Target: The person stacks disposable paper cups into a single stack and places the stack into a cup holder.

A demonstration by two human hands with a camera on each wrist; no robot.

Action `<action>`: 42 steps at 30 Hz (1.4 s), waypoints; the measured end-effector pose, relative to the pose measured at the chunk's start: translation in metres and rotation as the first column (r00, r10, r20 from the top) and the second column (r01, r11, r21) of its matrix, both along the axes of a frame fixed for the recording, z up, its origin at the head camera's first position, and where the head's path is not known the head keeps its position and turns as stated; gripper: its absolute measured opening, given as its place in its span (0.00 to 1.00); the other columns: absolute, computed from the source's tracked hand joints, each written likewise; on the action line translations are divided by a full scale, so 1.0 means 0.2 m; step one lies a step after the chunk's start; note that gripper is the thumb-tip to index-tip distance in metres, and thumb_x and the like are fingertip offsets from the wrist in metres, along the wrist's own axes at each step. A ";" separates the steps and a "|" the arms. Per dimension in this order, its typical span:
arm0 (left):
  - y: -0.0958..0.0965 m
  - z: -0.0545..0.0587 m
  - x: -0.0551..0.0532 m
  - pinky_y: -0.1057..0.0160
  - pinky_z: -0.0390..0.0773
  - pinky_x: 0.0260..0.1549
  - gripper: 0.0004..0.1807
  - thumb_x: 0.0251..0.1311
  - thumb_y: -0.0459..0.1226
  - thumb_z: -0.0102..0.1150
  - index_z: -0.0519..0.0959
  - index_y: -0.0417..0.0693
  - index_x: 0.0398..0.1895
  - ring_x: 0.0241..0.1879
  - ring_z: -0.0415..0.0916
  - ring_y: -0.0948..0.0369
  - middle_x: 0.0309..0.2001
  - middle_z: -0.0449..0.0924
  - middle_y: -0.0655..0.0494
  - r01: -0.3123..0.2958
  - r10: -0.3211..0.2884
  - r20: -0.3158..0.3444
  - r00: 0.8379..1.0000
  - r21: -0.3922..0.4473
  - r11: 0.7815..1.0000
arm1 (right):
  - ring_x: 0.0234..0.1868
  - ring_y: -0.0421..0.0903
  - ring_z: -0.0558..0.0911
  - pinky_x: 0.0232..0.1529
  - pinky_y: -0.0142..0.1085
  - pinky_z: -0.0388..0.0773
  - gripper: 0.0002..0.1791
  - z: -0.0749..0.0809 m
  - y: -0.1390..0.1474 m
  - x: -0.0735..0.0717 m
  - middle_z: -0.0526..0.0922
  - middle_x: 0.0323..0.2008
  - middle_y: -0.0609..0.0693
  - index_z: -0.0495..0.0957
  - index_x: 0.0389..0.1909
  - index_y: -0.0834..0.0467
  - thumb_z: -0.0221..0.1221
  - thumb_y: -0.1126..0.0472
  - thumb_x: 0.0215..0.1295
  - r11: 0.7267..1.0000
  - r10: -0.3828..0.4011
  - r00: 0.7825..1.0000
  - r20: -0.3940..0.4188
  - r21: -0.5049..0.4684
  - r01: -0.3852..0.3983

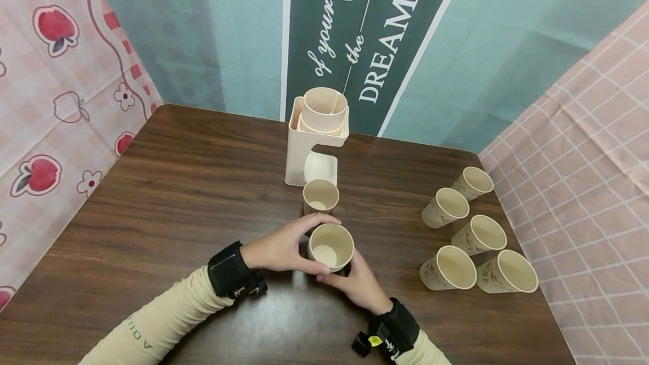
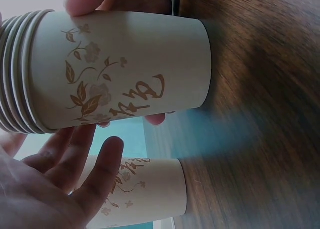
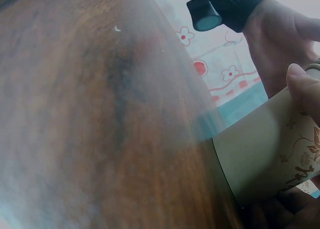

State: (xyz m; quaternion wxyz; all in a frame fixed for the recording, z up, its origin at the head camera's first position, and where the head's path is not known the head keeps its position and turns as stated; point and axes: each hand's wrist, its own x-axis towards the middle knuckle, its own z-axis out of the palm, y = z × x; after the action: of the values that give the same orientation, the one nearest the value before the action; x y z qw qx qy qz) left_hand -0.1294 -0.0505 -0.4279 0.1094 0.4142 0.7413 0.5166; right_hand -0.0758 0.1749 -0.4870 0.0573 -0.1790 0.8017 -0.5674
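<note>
A stack of nested beige paper cups (image 1: 332, 245) is upright near the middle of the table, between both hands. My left hand (image 1: 281, 245) holds it near the top, thumb and fingers curled round opposite sides. My right hand (image 1: 361, 285) grips it from the right, thumb toward the near side. Several stacked rims show in the left wrist view, above a brown floral print on the outer cup (image 2: 125, 69). The right wrist view has the lower wall of the stack (image 3: 260, 154) close to the tabletop. Just behind stands a single paper cup (image 1: 321, 196).
A cream stand (image 1: 298, 156) with a round container (image 1: 324, 108) in its top is at the back, beyond the single cup. Several separate paper cups, among them a front one (image 1: 448, 269), stand upright at the right. Patterned cloths surround the wooden table (image 1: 203, 185).
</note>
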 end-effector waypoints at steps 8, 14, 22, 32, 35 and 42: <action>0.00 0.00 0.00 0.55 0.70 0.65 0.42 0.53 0.43 0.78 0.68 0.50 0.71 0.63 0.69 0.60 0.63 0.74 0.59 -0.013 0.013 -0.024 1.000 -0.014 1.000 | 0.61 0.49 0.75 0.64 0.37 0.71 0.42 0.00 0.00 0.00 0.77 0.61 0.50 0.66 0.70 0.55 0.75 0.61 0.57 1.000 -0.002 1.000 0.020 -0.003 0.002; 0.00 0.00 0.00 0.53 0.68 0.67 0.43 0.53 0.44 0.78 0.68 0.50 0.71 0.66 0.67 0.60 0.65 0.72 0.58 -0.025 0.024 -0.041 0.999 -0.026 0.999 | 0.62 0.48 0.75 0.64 0.37 0.71 0.42 0.00 0.00 0.00 0.77 0.61 0.50 0.66 0.70 0.55 0.76 0.60 0.56 1.000 -0.008 1.000 0.023 0.006 0.008; 0.00 -0.01 -0.01 0.54 0.69 0.66 0.44 0.52 0.42 0.79 0.67 0.47 0.72 0.65 0.68 0.59 0.65 0.72 0.56 -0.013 0.013 -0.023 1.000 -0.014 1.000 | 0.62 0.49 0.75 0.65 0.37 0.71 0.43 0.00 0.00 0.00 0.77 0.62 0.51 0.66 0.71 0.56 0.76 0.61 0.56 1.000 -0.013 1.000 0.023 0.007 0.012; 0.00 0.05 -0.08 0.52 0.80 0.47 0.24 0.71 0.36 0.61 0.71 0.33 0.65 0.50 0.78 0.51 0.52 0.79 0.42 -0.143 0.147 -0.012 0.989 0.147 0.979 | 0.62 0.49 0.75 0.66 0.35 0.69 0.43 0.01 -0.01 0.00 0.77 0.62 0.53 0.65 0.71 0.59 0.76 0.64 0.55 1.000 -0.023 1.000 0.002 -0.002 0.023; 0.00 0.07 -0.11 0.57 0.79 0.46 0.19 0.75 0.36 0.54 0.72 0.32 0.63 0.48 0.78 0.50 0.52 0.79 0.41 -0.217 0.224 -0.017 0.974 0.192 0.957 | 0.62 0.51 0.75 0.66 0.36 0.69 0.44 0.01 -0.01 0.00 0.77 0.61 0.54 0.66 0.71 0.59 0.76 0.64 0.55 0.999 -0.032 0.999 0.004 -0.002 0.032; 0.01 0.06 -0.19 0.50 0.78 0.51 0.17 0.72 0.31 0.57 0.73 0.34 0.60 0.55 0.74 0.47 0.56 0.77 0.38 -0.360 0.374 -0.013 0.927 0.245 0.900 | 0.61 0.51 0.76 0.66 0.37 0.70 0.44 0.00 -0.01 0.00 0.78 0.61 0.54 0.66 0.70 0.59 0.77 0.62 0.54 0.999 -0.040 0.999 0.004 0.002 0.040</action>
State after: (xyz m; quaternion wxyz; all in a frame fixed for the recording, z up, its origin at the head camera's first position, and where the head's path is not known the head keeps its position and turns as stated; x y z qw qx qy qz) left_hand -0.1668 -0.0482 -0.4165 -0.0624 0.2926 0.7417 0.6004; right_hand -0.0758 0.1729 -0.4869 0.0478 -0.1617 0.8057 -0.5679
